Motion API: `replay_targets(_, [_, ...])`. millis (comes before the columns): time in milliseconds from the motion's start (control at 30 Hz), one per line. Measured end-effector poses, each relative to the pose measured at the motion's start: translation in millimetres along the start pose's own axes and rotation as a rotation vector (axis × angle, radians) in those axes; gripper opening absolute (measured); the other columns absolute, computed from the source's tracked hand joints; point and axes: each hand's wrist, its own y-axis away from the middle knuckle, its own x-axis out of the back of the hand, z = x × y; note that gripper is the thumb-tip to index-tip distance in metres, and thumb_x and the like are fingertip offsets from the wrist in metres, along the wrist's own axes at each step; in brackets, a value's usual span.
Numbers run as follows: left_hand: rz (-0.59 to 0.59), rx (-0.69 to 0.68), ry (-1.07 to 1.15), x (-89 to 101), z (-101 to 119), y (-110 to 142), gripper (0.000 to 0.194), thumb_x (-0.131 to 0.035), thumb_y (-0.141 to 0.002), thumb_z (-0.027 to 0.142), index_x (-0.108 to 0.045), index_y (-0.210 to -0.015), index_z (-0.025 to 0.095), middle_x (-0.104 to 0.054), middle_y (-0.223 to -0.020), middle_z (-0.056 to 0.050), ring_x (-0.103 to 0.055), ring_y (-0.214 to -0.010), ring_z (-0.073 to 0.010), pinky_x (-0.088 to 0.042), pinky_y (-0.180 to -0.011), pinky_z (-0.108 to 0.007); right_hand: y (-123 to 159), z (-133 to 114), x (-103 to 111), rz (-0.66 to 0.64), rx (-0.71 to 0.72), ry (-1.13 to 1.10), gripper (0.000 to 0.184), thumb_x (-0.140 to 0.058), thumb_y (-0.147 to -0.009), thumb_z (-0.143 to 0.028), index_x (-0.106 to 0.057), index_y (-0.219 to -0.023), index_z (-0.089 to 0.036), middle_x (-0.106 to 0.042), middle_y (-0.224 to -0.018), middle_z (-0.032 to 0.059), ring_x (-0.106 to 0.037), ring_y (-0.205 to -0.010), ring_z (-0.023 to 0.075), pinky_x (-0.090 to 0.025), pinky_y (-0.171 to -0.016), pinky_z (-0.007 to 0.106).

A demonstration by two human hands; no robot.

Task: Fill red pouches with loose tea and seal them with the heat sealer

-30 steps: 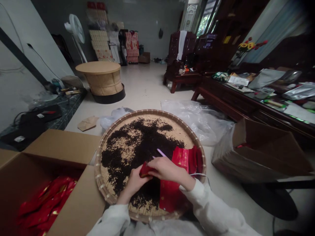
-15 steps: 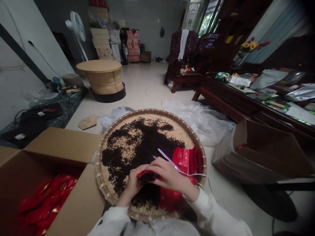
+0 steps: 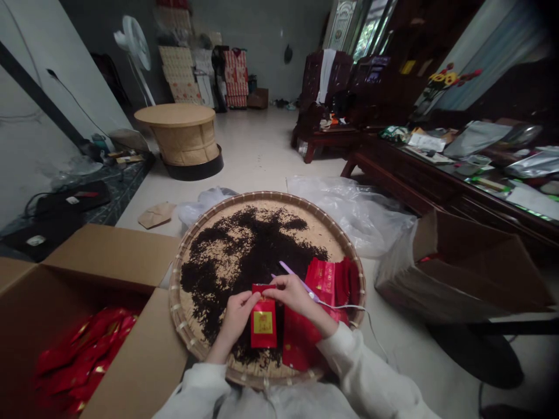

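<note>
Between my hands hangs a small red packet (image 3: 264, 331) with a gold label, upright over the tray. My left hand (image 3: 237, 314) pinches its upper left edge, and my right hand (image 3: 292, 295) grips its upper right edge. Dark loose tea leaves (image 3: 262, 250) lie spread over the round woven bamboo tray (image 3: 321, 224). Beside my right hand rests a purple corded tool (image 3: 301, 280), like a hand sealer, partly hidden by that hand. A row of red packets (image 3: 334, 279) stands at the tray's right, and more flat red packets (image 3: 301, 343) lie in front of it.
An open cardboard box (image 3: 144, 349) with several red packets stands at the left. Another open box (image 3: 463, 279) is at the right. Clear plastic sheeting (image 3: 349, 212) lies behind the tray. A low dark wooden table (image 3: 393, 169) holds clutter. A round wooden-topped stand (image 3: 179, 134) sits farther back.
The red packet, earlier tilted and half hidden in my hands, now hangs upright with its gold label showing. Both hands have come to its top edge.
</note>
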Motion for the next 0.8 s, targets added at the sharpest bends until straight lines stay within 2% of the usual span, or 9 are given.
replay_targets(67, [-0.077,0.101,0.207,-0.5,0,2,0.043,-0.075,-0.064,0.055,-0.071,-0.076,0.013,-0.07,-0.065,-0.002,-0.062,-0.061,-0.0171,-0.047,-0.06,-0.025,-2,4,-3,0.008,-0.017,-0.037,0.037,-0.071,-0.069,-0.051,-0.066,-0.063,-0.015,-0.056,-0.052,-0.0029,-0.046,-0.044,0.0082,-0.037,-0.042,0.02])
replay_targets(167, [-0.24,0.302,0.495,0.9,-2,6,0.065,-0.071,-0.063,0.066,-0.068,-0.101,0.014,-0.074,-0.083,-0.01,-0.07,-0.071,-0.0236,-0.053,-0.07,-0.033,-1,3,-6,0.01,0.014,-0.029,0.035,-0.067,-0.075,-0.05,-0.069,-0.081,-0.015,-0.059,-0.058,-0.0019,-0.05,-0.048,0.0098,-0.042,-0.045,0.022])
replay_targets(233, [-0.268,0.396,0.567,2.3,-7,7,0.075,-0.061,-0.065,0.075,-0.067,-0.105,0.012,-0.075,-0.084,-0.014,-0.071,-0.073,-0.0266,-0.055,-0.07,-0.037,3,-2,-8,0.042,0.153,0.084,0.035,-0.064,-0.08,-0.046,-0.067,-0.099,-0.017,-0.064,-0.074,0.0026,-0.057,-0.059,0.0134,-0.048,-0.053,0.026])
replay_targets(333, [-0.149,0.445,0.539,3.6,-17,7,0.074,-0.05,-0.073,0.076,-0.067,-0.106,0.012,-0.075,-0.083,-0.014,-0.072,-0.076,-0.027,-0.056,-0.069,-0.038,11,-15,-9,0.14,0.503,0.388,0.034,-0.063,-0.083,-0.038,-0.063,-0.112,-0.019,-0.061,-0.108,0.0125,-0.058,-0.095,0.0232,-0.051,-0.078,0.038])
replay_targets(433, [-0.009,0.366,0.403,5.3,-24,4,0.068,-0.055,-0.071,0.074,-0.069,-0.099,0.013,-0.075,-0.084,-0.011,-0.07,-0.083,-0.0263,-0.055,-0.074,-0.036,16,-27,-9,0.14,0.683,0.618,0.025,-0.06,-0.087,-0.034,-0.062,-0.105,-0.018,-0.06,-0.107,0.0139,-0.052,-0.1,0.0252,-0.047,-0.084,0.043])
replay_targets(533, [0.045,0.186,0.211,10.0,-29,3,0.07,-0.061,-0.062,0.076,-0.072,-0.091,0.013,-0.075,-0.091,-0.011,-0.067,-0.091,-0.0276,-0.051,-0.084,-0.036,18,-34,-7,0.013,0.691,0.656,0.011,-0.056,-0.09,-0.028,-0.061,-0.09,-0.018,-0.063,-0.089,0.0087,-0.052,-0.094,0.0226,-0.047,-0.082,0.039])
replay_targets(600, [0.018,0.078,0.13,15.1,-31,2,0.074,-0.061,-0.059,0.078,-0.073,-0.092,0.013,-0.074,-0.098,-0.012,-0.065,-0.097,-0.0294,-0.047,-0.092,-0.037,18,-38,-4,-0.108,0.652,0.612,0.007,-0.056,-0.089,-0.023,-0.059,-0.085,-0.019,-0.065,-0.086,0.0065,-0.051,-0.104,0.0232,-0.044,-0.09,0.04])
replay_targets(700, [-0.007,-0.005,0.066,23.8,-36,3,0.08,-0.065,-0.052,0.079,-0.073,-0.098,0.013,-0.072,-0.106,-0.016,-0.062,-0.106,-0.0336,-0.043,-0.098,-0.041,22,-45,0,-0.288,0.623,0.558,0.006,-0.059,-0.087,-0.022,-0.058,-0.082,-0.02,-0.066,-0.106,0.007,-0.039,-0.128,0.0251,-0.033,-0.105,0.046])
replay_targets(800, [-0.023,-0.039,0.026,31.3,-44,7,0.084,-0.069,-0.044,0.079,-0.073,-0.099,0.016,-0.073,-0.105,-0.015,-0.063,-0.103,-0.0348,-0.046,-0.095,-0.043,29,-49,0,-0.389,0.648,0.529,0.01,-0.061,-0.086,-0.024,-0.058,-0.077,-0.019,-0.062,-0.121,0.0079,-0.032,-0.135,0.0265,-0.024,-0.111,0.05])
